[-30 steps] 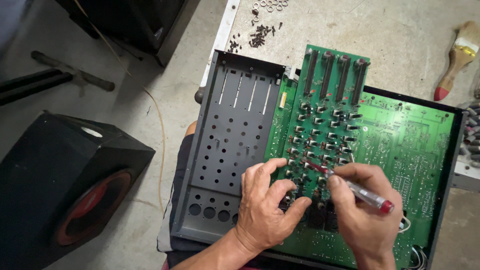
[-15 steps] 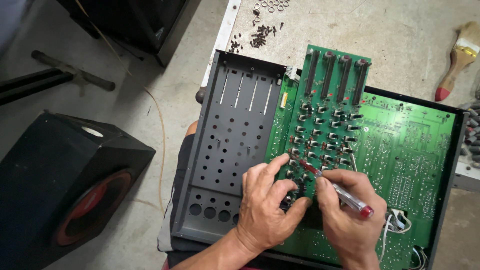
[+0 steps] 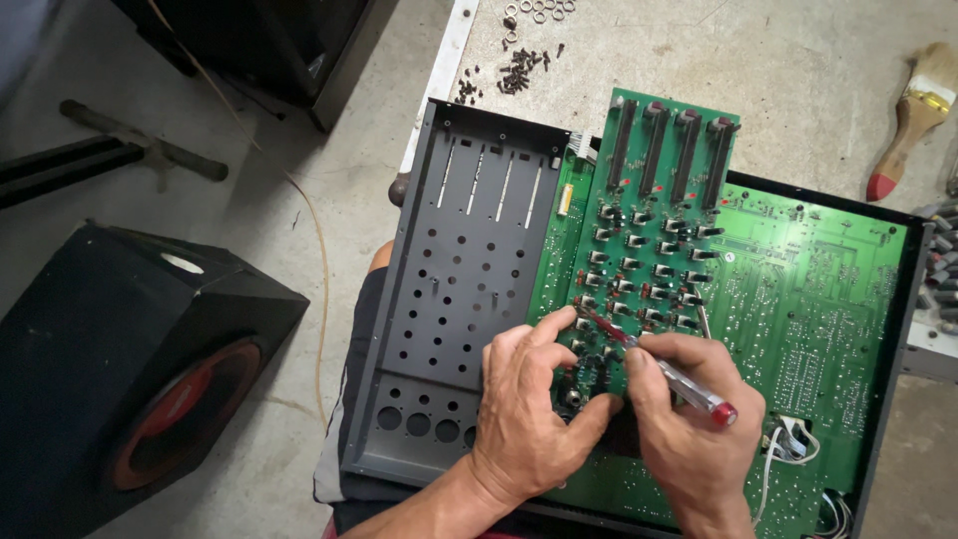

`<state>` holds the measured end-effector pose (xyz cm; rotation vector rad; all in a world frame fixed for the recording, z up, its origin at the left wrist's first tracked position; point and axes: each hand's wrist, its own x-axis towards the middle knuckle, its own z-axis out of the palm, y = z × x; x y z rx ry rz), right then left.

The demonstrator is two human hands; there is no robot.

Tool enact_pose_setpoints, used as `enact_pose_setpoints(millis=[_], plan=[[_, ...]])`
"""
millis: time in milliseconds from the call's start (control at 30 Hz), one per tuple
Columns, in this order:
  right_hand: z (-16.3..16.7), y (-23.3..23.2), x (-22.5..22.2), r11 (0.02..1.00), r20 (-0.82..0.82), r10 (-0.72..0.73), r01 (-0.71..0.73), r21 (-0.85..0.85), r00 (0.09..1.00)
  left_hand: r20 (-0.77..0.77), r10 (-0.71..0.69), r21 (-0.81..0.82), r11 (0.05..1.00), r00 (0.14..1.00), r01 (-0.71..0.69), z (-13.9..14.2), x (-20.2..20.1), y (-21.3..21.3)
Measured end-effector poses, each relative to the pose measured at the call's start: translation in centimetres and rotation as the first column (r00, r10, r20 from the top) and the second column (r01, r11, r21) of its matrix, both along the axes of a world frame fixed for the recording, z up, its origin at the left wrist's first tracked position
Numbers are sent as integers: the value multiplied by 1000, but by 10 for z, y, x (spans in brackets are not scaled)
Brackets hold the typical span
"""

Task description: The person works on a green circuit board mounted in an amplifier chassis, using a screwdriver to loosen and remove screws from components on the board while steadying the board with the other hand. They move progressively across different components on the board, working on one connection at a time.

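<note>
A narrow green circuit board (image 3: 649,230) with rows of small knob shafts and four black sliders lies over a larger green circuit board (image 3: 808,309) inside a black metal chassis (image 3: 454,269). My left hand (image 3: 529,409) grips the near end of the narrow board, thumb and fingers pinching it. My right hand (image 3: 689,429) holds a screwdriver (image 3: 664,369) with a clear, red-capped handle, its tip touching the narrow board by my left index finger.
A grey perforated panel forms the chassis' left part. Loose dark screws (image 3: 514,70) and washers lie on the worktable behind. A red-handled paintbrush (image 3: 913,115) rests at the far right. A black speaker box (image 3: 130,379) sits on the floor at left.
My right hand and the screwdriver have drawn left and closer to my left hand; the tip now sits lower on the narrow board. My left hand has kept its grip.
</note>
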<state>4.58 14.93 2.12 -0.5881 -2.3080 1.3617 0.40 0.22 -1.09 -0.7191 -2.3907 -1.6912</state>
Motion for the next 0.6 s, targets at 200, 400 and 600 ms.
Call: enact_pose_setpoints(millis=[200, 400, 600], plan=[[13, 1, -6, 985, 42, 69, -74, 156, 997, 2, -3, -4, 1000, 1000, 3, 0, -1, 0], [27, 5, -15, 970, 132, 104, -129, 204, 986, -11, 2, -2, 1000, 1000, -2, 0, 0, 1], [28, 7, -16, 942, 74, 193, -206, 264, 978, -4, 1, -11, 1000, 1000, -2, -1, -1, 1]])
